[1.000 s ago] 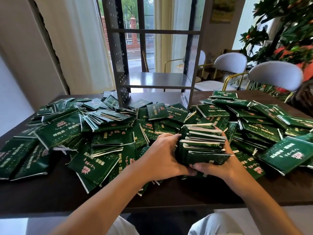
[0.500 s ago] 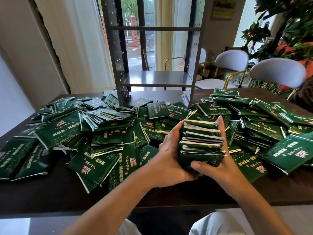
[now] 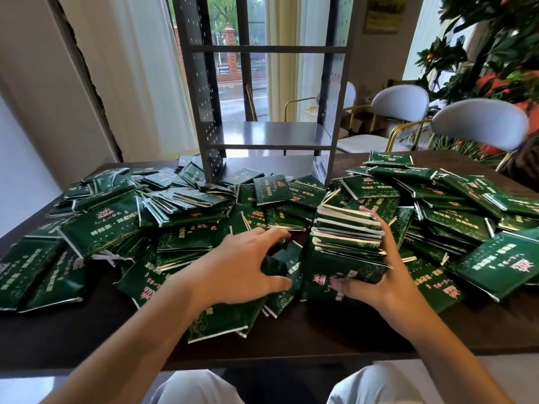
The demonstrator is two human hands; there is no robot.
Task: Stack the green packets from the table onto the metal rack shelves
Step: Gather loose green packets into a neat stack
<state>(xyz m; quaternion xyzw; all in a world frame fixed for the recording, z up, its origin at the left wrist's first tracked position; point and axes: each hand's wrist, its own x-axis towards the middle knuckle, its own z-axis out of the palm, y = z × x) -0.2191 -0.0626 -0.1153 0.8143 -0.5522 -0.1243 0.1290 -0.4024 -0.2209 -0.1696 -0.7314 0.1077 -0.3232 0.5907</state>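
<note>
The left hand (image 3: pixel 242 266) has come off the gathered stack (image 3: pixel 347 246) and spreads open over loose green packets (image 3: pixel 186 217) left of it. The right hand (image 3: pixel 379 275) alone grips the stack, above the desk (image 3: pixel 87 339), in front of the metal rack (image 3: pixel 268 135), whose shelves are bare. More gathering seems intended.

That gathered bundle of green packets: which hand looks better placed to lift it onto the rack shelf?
Probably the right hand: it grips the bundle of packets from below and behind, near the shelf. The left hand is spread open over loose packets beside it.
</note>
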